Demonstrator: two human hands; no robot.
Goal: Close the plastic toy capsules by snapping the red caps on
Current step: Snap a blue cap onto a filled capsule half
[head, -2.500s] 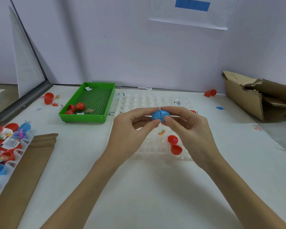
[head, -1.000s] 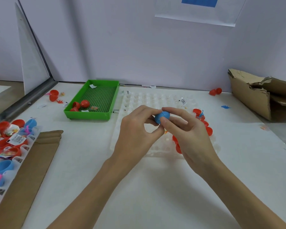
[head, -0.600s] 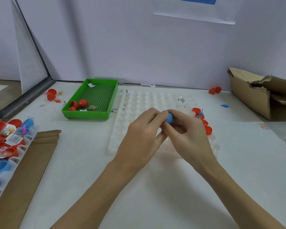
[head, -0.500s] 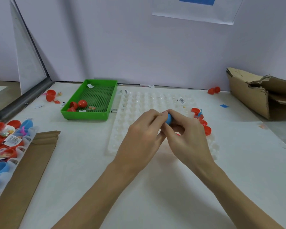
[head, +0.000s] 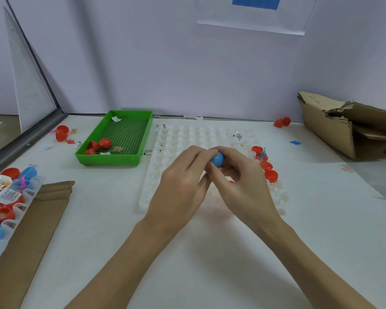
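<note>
While held over the clear dimpled tray mid-table, blue capsule pinched between curled fingertips of left hand and right hand, pressed together; red caps just right.

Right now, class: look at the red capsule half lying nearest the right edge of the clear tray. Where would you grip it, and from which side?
Grip the red capsule half across its rounded outside with thumb and forefinger, coming down from above and from the right. It lies at the clear tray's right edge, so that side is open, while the right hand crowds its left. Its rim's facing is unclear.
</note>
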